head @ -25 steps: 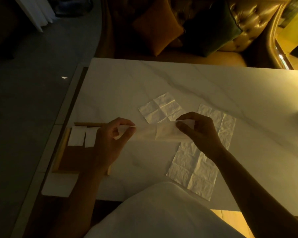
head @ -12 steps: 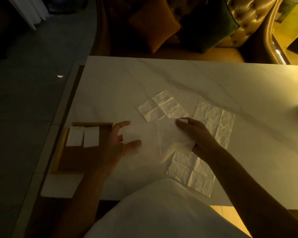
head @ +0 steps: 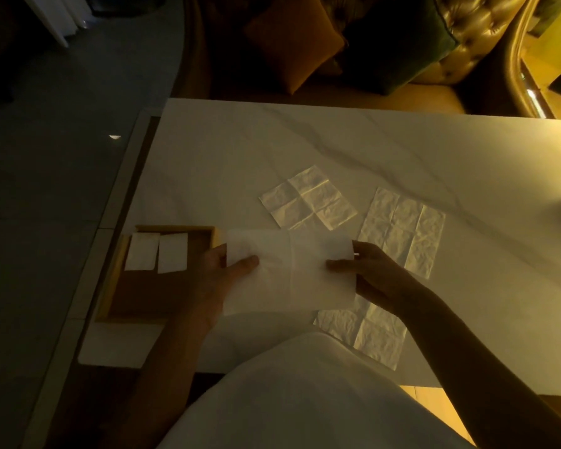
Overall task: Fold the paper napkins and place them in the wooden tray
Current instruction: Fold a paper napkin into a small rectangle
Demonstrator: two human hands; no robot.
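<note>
Napkin [head: 289, 277] spread flat between both grips, over the surface [head: 272, 150].
Left grip [head: 221, 273] pinches its 9 o'clock edge, right grip [head: 370, 273] its 3 o'clock edge; wooden tray [head: 110, 280] just beside at 9 o'clock holds two folded napkins [head: 141, 251].

A: Dim, warm yellow cast. Light enters from the right: table [head: 272, 140] brightest at its right edge, floor [head: 46, 254] nearly black.
B: Sharpness?
A: Soft, grainy in shadows. The held napkin [head: 289, 273] looks flat, low contrast. Wide-angle bows the table edges.
</note>
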